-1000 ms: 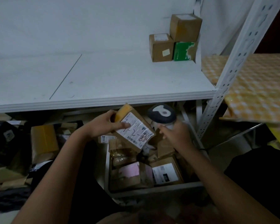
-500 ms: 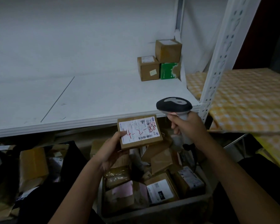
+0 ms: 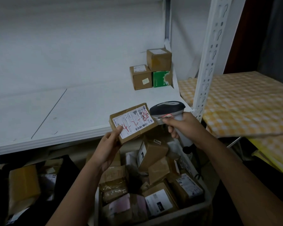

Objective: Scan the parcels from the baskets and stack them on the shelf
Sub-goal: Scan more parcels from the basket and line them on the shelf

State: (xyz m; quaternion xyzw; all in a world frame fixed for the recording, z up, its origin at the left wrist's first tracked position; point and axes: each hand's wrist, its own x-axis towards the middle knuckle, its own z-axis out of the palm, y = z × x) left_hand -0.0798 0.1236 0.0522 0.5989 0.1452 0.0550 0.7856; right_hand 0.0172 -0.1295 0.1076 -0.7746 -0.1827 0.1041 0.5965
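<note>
The left hand [image 3: 109,148] is pinching a flat brown parcel [image 3: 133,122] by its lower left corner, thumb lying on the white label with red handwriting, label face tilted up toward the camera. The right hand [image 3: 185,128] is wrapping closed around the grip of a handheld scanner [image 3: 167,110], whose dark head is sitting just beside the parcel's right edge, possibly touching it. Both are hovering over the front lip of the white shelf [image 3: 82,110]. Below, a grey basket [image 3: 194,211] is holding more parcels. Three small boxes [image 3: 153,69] are standing stacked in the shelf's far right corner.
</note>
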